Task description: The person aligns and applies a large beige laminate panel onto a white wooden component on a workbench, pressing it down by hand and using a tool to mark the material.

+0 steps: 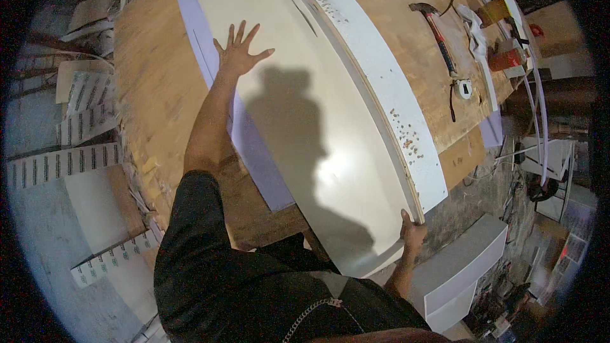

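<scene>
A long, glossy cream-coloured board [356, 216] lies lengthwise across a wooden worktable, with a shadow falling on its face. My left hand [237, 57] rests flat near its left edge, fingers spread and holding nothing. At the near right corner of the board, my right hand [414, 233] grips the edge, thumb on top and the other fingers mostly hidden below. Along the left side a lilac strip [265, 178] sticks out from beneath the board. Beside the right edge runs a white strip [381, 86] dotted with brown spots.
On the wooden tabletop [149, 89] to the right are a claw hammer [438, 38], a white tape measure [464, 89] and a red container [506, 60]. A grey-topped box-like piece [460, 257] stands at lower right. Offcuts and printed sheets [67, 168] cover the floor at left.
</scene>
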The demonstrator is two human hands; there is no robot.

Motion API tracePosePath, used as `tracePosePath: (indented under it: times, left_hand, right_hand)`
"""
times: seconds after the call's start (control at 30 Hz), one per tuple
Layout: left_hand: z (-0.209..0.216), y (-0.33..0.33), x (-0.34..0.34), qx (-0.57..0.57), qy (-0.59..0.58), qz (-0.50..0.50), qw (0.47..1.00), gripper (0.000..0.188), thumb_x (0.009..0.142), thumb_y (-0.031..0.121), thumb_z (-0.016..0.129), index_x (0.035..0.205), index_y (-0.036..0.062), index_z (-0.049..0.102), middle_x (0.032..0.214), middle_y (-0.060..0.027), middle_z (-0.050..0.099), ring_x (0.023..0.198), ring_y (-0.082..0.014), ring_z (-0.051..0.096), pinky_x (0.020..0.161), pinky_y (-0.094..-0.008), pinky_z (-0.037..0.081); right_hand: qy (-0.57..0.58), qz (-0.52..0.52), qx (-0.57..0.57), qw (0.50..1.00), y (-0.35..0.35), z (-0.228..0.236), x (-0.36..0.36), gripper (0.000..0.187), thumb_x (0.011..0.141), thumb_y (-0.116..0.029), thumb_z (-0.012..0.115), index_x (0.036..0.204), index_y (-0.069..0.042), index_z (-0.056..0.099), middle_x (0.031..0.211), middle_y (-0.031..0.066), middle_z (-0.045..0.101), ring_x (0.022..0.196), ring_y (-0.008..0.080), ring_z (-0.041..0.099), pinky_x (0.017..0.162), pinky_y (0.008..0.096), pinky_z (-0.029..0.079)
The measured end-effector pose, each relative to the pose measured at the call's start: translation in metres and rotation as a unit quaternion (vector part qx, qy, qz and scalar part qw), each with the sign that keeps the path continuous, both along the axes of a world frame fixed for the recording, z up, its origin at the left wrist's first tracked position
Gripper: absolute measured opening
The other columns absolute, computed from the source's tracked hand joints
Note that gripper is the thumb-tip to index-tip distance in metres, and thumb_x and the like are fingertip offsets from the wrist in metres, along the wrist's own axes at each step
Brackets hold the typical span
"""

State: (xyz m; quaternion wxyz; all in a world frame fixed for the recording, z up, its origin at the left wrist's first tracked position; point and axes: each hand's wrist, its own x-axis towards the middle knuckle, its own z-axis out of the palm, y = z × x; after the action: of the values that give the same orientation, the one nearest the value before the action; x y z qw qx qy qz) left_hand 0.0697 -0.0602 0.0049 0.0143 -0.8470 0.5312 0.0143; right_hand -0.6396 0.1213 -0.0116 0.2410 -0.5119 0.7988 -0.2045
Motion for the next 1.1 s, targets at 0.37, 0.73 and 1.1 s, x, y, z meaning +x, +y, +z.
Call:
tracePosePath:
  times: [0.37,0.73,1.1]
  left_hand:
    - [0.012,0.008,0.003,-0.024,-0.016,0.03,0.999,0.099,0.077,0.085,0.053,0.157,0.0324,0.027,0.167,-0.0055,0.016,0.154,-0.031,0.011,0.115,-0.0745,0.005]
    - [0.023,0.195,-0.268,0.044,0.023,-0.047,0.998,0.108,0.073,0.082,0.06,0.16,0.0319,0.018,0.168,-0.0041,0.005,0.154,-0.0331,0.003,0.108,-0.0817,0.004]
    - [0.005,0.201,-0.262,0.021,-0.038,-0.038,0.998,0.096,0.082,0.081,0.052,0.159,0.0337,0.019,0.168,-0.006,0.01,0.154,-0.0338,0.006,0.115,-0.0735,0.005]
  right_hand:
    - [0.058,-0.018,0.085,0.994,-0.021,0.022,0.034,0.061,0.062,-0.049,0.093,0.065,0.005,0.064,0.058,0.0061,0.059,0.05,0.0176,0.053,0.052,0.0362,0.045]
    - [0.089,-0.033,0.045,0.994,-0.017,0.034,0.033,0.078,0.053,-0.07,0.088,0.066,0.004,0.065,0.063,0.0158,0.064,0.06,0.032,0.062,0.066,0.0437,0.051]
    - [-0.291,0.118,0.177,0.933,0.122,-0.097,-0.216,0.034,0.078,-0.028,0.086,0.068,-0.004,0.063,0.062,-0.0029,0.058,0.058,0.0091,0.053,0.056,0.0274,0.041]
